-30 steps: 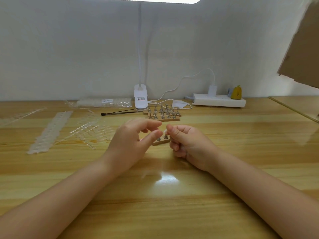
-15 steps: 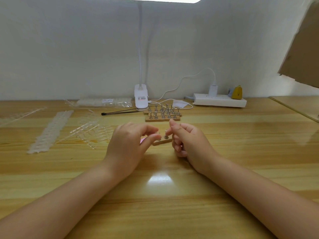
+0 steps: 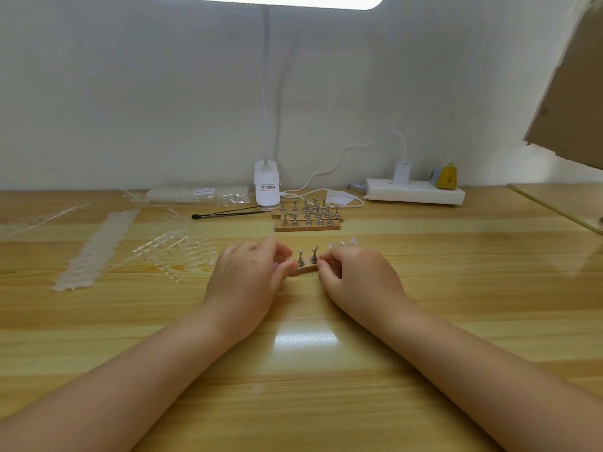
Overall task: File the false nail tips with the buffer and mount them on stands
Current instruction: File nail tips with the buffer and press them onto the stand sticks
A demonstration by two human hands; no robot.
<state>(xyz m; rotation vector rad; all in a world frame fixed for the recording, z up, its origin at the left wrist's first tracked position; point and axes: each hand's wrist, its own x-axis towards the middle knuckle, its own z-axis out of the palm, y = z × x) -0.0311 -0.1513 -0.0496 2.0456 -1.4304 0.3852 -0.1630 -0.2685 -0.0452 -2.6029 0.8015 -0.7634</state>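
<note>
A small wooden stand strip (image 3: 303,271) lies on the table between my hands, with two bare metal stands (image 3: 307,256) upright on it. Clear nail tips (image 3: 342,244) show just above my right hand, seemingly on further stands that the hand hides. My left hand (image 3: 249,275) has curled fingers, and its thumb meets the strip's left end. A bit of pink shows under its fingers, too hidden to identify. My right hand (image 3: 357,277) is curled too, with its fingertips at the strip beside the right bare stand.
A second wooden block of metal stands (image 3: 308,216) sits farther back, by a white clip lamp (image 3: 267,187) and a black stick (image 3: 225,213). Strips and sprues of clear nail tips (image 3: 98,246) cover the left. A power strip (image 3: 414,194) lies at the back right.
My right index finger has come down from above the stand to the strip. My hands have drawn slightly apart, and two bare stands now show between them.
</note>
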